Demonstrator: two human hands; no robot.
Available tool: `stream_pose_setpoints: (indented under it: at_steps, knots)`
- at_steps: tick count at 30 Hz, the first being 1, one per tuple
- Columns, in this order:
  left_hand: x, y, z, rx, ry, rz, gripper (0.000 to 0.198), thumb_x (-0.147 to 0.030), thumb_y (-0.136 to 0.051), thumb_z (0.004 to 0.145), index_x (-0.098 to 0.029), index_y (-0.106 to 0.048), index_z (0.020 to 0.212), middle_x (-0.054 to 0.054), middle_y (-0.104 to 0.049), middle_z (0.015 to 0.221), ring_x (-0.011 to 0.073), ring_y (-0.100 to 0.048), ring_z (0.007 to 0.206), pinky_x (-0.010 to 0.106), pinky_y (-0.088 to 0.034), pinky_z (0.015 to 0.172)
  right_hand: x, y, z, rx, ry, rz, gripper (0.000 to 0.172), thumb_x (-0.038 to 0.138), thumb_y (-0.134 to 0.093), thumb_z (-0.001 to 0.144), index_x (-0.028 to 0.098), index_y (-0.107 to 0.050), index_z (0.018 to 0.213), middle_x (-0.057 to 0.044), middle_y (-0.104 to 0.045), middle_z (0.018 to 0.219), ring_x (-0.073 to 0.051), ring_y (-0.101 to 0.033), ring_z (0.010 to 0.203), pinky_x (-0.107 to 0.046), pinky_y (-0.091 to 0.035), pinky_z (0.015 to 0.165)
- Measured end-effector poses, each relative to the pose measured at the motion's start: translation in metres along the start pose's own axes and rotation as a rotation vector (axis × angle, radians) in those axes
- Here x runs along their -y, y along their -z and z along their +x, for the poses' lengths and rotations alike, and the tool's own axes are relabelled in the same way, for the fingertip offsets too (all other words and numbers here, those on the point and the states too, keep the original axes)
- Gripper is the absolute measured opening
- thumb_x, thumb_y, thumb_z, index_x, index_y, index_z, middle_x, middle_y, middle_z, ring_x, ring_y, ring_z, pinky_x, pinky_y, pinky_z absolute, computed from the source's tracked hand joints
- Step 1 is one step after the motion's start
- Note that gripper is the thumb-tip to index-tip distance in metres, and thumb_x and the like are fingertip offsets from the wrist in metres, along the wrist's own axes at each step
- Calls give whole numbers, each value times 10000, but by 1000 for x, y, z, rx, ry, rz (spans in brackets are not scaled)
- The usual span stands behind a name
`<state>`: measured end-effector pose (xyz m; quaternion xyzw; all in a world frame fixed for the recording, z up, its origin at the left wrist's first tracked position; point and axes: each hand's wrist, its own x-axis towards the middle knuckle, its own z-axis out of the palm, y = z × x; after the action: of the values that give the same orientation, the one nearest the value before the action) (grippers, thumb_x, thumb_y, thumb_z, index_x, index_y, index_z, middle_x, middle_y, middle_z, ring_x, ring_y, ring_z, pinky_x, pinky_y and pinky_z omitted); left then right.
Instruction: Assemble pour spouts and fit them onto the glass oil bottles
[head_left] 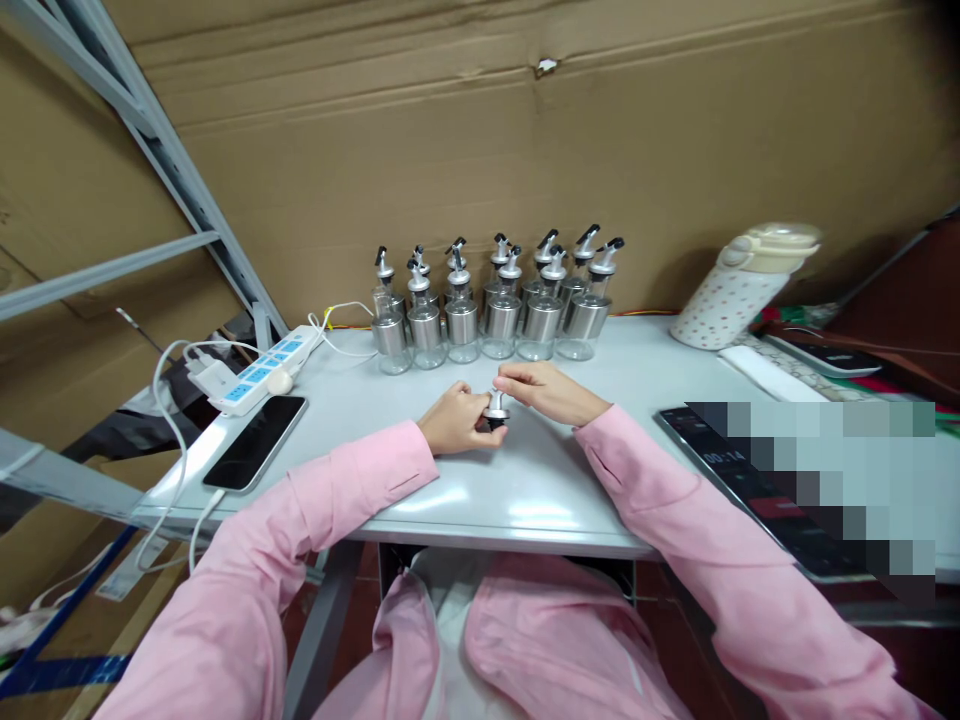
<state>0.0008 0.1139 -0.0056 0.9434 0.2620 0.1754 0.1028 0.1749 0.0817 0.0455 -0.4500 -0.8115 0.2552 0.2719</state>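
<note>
Above the middle of the table, my left hand grips a bottle pour spout with a silver collar and a dark stopper at its underside. The fingers of my right hand close on the top of the same spout, hiding its tip. Beyond my hands stand several glass oil bottles with steel bands, in two rows, most topped by silver-and-black spouts. At the left end of the front row, one bottle has a bare neck without a spout.
On the left lie a power strip with white cables and a phone. To the right are a dotted white flask and a dark-screened device showing a timer. Cardboard walls the back; a metal frame rises at left.
</note>
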Motion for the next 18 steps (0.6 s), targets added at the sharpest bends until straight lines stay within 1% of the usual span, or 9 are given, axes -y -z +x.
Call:
stream_pose_setpoints:
  at_steps: [5, 9, 11, 13, 16, 18]
  knots:
    - [-1, 0, 1, -28, 28, 65, 274, -384, -496, 751, -194, -366, 603, -15, -555, 561, 122, -453, 525, 339, -342, 793, -3, -6, 3, -89, -19, -73, 394, 466, -334, 850, 198, -309, 561, 45, -288, 540, -94, -283, 536, -259, -246, 557]
    - [-5, 3, 0, -64, 26, 83, 254, -400, -470, 767, -191, -392, 645, -17, -552, 557, 132, -465, 530, 355, -337, 805, -5, -7, 4, -108, -56, -63, 435, 490, -346, 846, 198, -292, 528, 48, -268, 514, -86, -259, 514, -261, -235, 539]
    - [-5, 7, -3, -66, 37, 87, 249, -403, -440, 785, -190, -402, 663, -18, -552, 564, 135, -470, 532, 362, -337, 813, -5, -4, 3, -114, -48, -30, 444, 501, -348, 849, 196, -319, 527, 47, -309, 509, -85, -295, 510, -256, -263, 546]
    - [-3, 11, -7, -57, 53, 95, 256, -407, -403, 807, -190, -403, 671, -16, -553, 570, 139, -475, 537, 370, -340, 820, -7, 2, 2, -149, -20, 26, 443, 510, -358, 850, 193, -365, 541, 38, -381, 520, -90, -360, 523, -252, -313, 575]
    - [6, 16, -14, -51, 82, 93, 281, -419, -357, 831, -194, -387, 667, -8, -559, 583, 143, -478, 548, 377, -351, 831, -17, 13, 0, -213, 2, 167, 376, 529, -452, 805, 184, -473, 656, 14, -506, 600, -110, -473, 578, -259, -392, 623]
    - [12, 18, -17, -68, 102, 79, 288, -427, -346, 835, -196, -374, 666, -5, -564, 592, 143, -480, 553, 378, -357, 842, -26, 17, 0, -194, -16, 185, 334, 510, -550, 741, 177, -535, 741, -10, -573, 669, -128, -522, 616, -273, -428, 636]
